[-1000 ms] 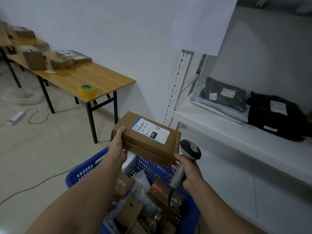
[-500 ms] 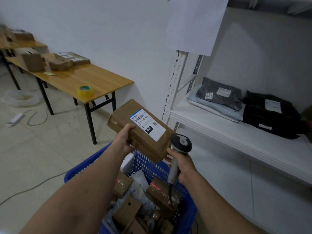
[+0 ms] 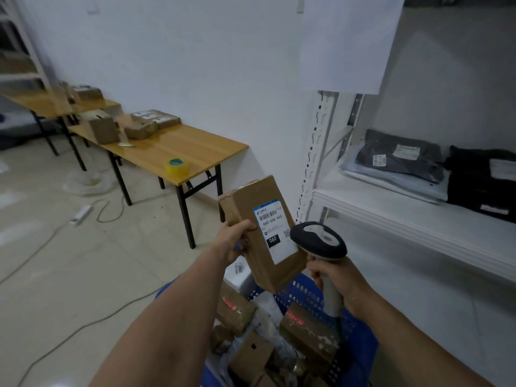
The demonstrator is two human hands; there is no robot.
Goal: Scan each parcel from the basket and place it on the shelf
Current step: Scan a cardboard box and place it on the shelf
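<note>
**Head view, scanning step.** The left hand (image 3: 236, 240) alone holds the parcel (image 3: 258, 247) above the basket (image 3: 360, 353), thumb on the front face and the remaining fingers hidden behind the carton. The right hand (image 3: 339, 280) is wrapped round the grip of the scanner (image 3: 318, 241). A second earlier the carton lay nearly flat with its long side across the view, and the right fingertips steadied one corner. It now stands tilted almost on end, with the label (image 3: 275, 231) turned toward the camera. The scanner has risen, so that its head sits just beside the label's lower right edge and overlaps it in this view. This suggests that the parcel is being presented for reading and that the scan is imminent or under way. Placement on the shelf (image 3: 405, 216) is not yet done; the board is well apart to the right and bears a grey bag (image 3: 402, 157) and a black bag (image 3: 480, 180). The scanner's window faces away, no beam is visible, and whether the trigger is pressed cannot be told. Motion blur leaves only the large figures "060" clearly legible on the label. The forearms and the lower frame edge cut off much of the basket, in which several more cartons lie. The shelf runs out of frame on the right.
</note>
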